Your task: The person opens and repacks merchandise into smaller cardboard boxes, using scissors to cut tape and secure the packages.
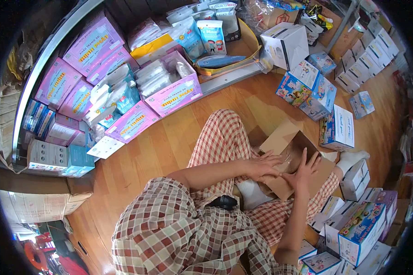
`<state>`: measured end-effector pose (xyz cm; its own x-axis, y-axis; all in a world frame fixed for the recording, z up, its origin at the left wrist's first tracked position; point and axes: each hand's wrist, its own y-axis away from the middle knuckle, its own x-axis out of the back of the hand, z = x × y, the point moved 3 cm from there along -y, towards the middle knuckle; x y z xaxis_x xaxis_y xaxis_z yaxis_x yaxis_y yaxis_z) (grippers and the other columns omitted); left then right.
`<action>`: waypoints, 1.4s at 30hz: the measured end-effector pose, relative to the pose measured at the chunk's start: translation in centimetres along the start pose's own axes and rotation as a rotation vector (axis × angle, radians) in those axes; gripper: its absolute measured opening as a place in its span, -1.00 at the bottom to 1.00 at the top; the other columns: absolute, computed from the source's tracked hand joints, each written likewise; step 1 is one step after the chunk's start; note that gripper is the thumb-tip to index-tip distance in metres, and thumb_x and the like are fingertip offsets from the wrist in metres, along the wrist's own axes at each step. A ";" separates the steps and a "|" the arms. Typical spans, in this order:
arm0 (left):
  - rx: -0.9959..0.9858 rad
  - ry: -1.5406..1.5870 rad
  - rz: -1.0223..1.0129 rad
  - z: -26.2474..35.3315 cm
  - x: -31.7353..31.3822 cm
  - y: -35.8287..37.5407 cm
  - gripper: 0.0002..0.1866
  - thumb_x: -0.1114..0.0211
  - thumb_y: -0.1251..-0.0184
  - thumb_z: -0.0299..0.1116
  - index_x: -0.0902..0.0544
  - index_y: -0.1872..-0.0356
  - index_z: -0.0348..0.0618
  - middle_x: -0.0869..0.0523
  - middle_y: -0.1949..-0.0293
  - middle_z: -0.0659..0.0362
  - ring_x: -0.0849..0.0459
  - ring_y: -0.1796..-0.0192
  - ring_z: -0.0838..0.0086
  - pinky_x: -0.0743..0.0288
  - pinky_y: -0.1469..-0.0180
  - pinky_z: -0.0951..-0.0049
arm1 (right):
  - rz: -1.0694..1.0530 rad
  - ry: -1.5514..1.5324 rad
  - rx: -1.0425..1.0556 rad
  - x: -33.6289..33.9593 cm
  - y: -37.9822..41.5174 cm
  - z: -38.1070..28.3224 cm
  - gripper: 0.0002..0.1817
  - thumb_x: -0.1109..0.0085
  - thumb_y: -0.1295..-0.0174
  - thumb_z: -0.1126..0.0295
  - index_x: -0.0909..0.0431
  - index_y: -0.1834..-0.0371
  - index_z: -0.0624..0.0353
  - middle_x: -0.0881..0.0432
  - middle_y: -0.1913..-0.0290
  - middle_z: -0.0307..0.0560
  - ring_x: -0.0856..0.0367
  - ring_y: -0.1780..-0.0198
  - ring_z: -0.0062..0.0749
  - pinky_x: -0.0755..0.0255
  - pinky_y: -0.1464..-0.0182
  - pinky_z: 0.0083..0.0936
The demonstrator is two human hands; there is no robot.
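- the person sits on the wooden floor [170,146] in checked clothes, with both hands on an open cardboard box [289,156] that rests on the lap, between the knees.
- the left hand [264,166] lies flat across the near side of the box opening, fingers spread wide and stretched out, pressing on the flap rather than gripping it.
- the right hand [304,170] stands upright just beside it at the middle of the box, fingers spread and open, palm against the cardboard; i cannot tell whether the thumb hooks round an edge.
- the two hands are almost touching at the wrists.
- something clear and shiny, like plastic wrap [291,153], shows inside the box behind the hands.
- a foot in a white sock [351,159] sticks out past the far side of the box.
- a small black thing [222,200] lies on the lap near the left forearm; too blurred to tell what it is.
- to the left, pink boxes [94,46] are stacked in rows against the metal rail, one of them open [176,89] and full of white packets.
- blue and white boxes with cartoon pictures [307,87] lie on the floor beyond the knees, well apart from the hands.
- more such boxes [360,229] sit just to the right of the right arm.
- a plain white box [287,43] stands further back.
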<state>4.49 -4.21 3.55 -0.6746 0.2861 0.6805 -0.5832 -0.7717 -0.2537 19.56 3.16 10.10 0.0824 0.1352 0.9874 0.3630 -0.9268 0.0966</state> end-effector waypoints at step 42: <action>1.293 -1.172 0.974 -10.1 41.9 13.3 -0.45 -0.29 -0.05 -0.32 -0.37 -0.12 -0.14 -0.44 -0.05 0.01 -0.38 -0.18 0.11 -0.23 -0.20 -0.01 | 0.140 0.375 -0.123 -2.9 -4.4 2.0 -0.05 -0.41 0.19 0.06 -0.20 -0.36 -0.04 0.08 -0.50 -0.15 -0.49 -0.01 -0.24 -0.30 0.03 0.04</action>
<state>-36.11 3.24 21.75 0.3786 -0.4335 0.8178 0.7029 -0.4401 -0.5587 19.56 7.49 6.58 -0.2289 -0.1109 0.9671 0.2569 -0.9652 -0.0498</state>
